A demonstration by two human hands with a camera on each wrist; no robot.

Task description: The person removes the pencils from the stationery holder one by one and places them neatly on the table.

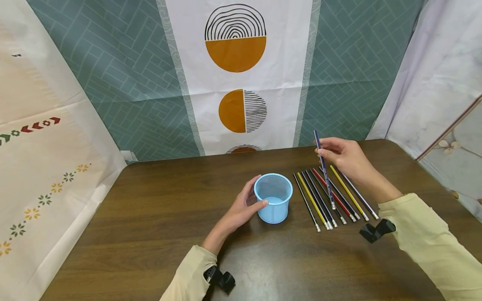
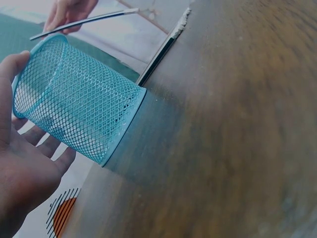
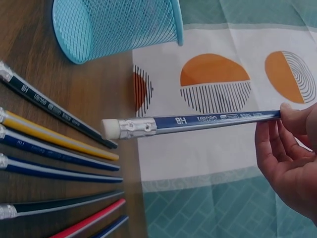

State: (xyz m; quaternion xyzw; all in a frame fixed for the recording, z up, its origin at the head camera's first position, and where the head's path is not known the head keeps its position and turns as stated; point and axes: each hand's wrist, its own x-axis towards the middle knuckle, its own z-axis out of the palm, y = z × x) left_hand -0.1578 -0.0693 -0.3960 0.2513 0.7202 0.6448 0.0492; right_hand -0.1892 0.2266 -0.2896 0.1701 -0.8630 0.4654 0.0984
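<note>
My right hand [image 1: 343, 158] pinches a blue pencil [image 3: 213, 119] between thumb and fingers, above the row of pencils. Its white eraser end points down, with a metal band beside the eraser. A light blue mesh pencil cup [image 1: 274, 205] stands upright on the table, and my left hand [image 1: 246, 205] holds it from the left, thumb near the front rim and fingers around the far side. In the left wrist view the cup [image 2: 79, 99] shows its mesh wall. No pencil shows inside it.
Several pencils lie side by side right of the cup, among them a yellow pencil [image 1: 350, 193], a red pencil [image 3: 89, 220] and a dark green pencil [image 3: 49, 105], eraser ends toward me. The brown wooden table [image 1: 162, 217] ends at a patterned cloth backdrop [image 1: 248, 79].
</note>
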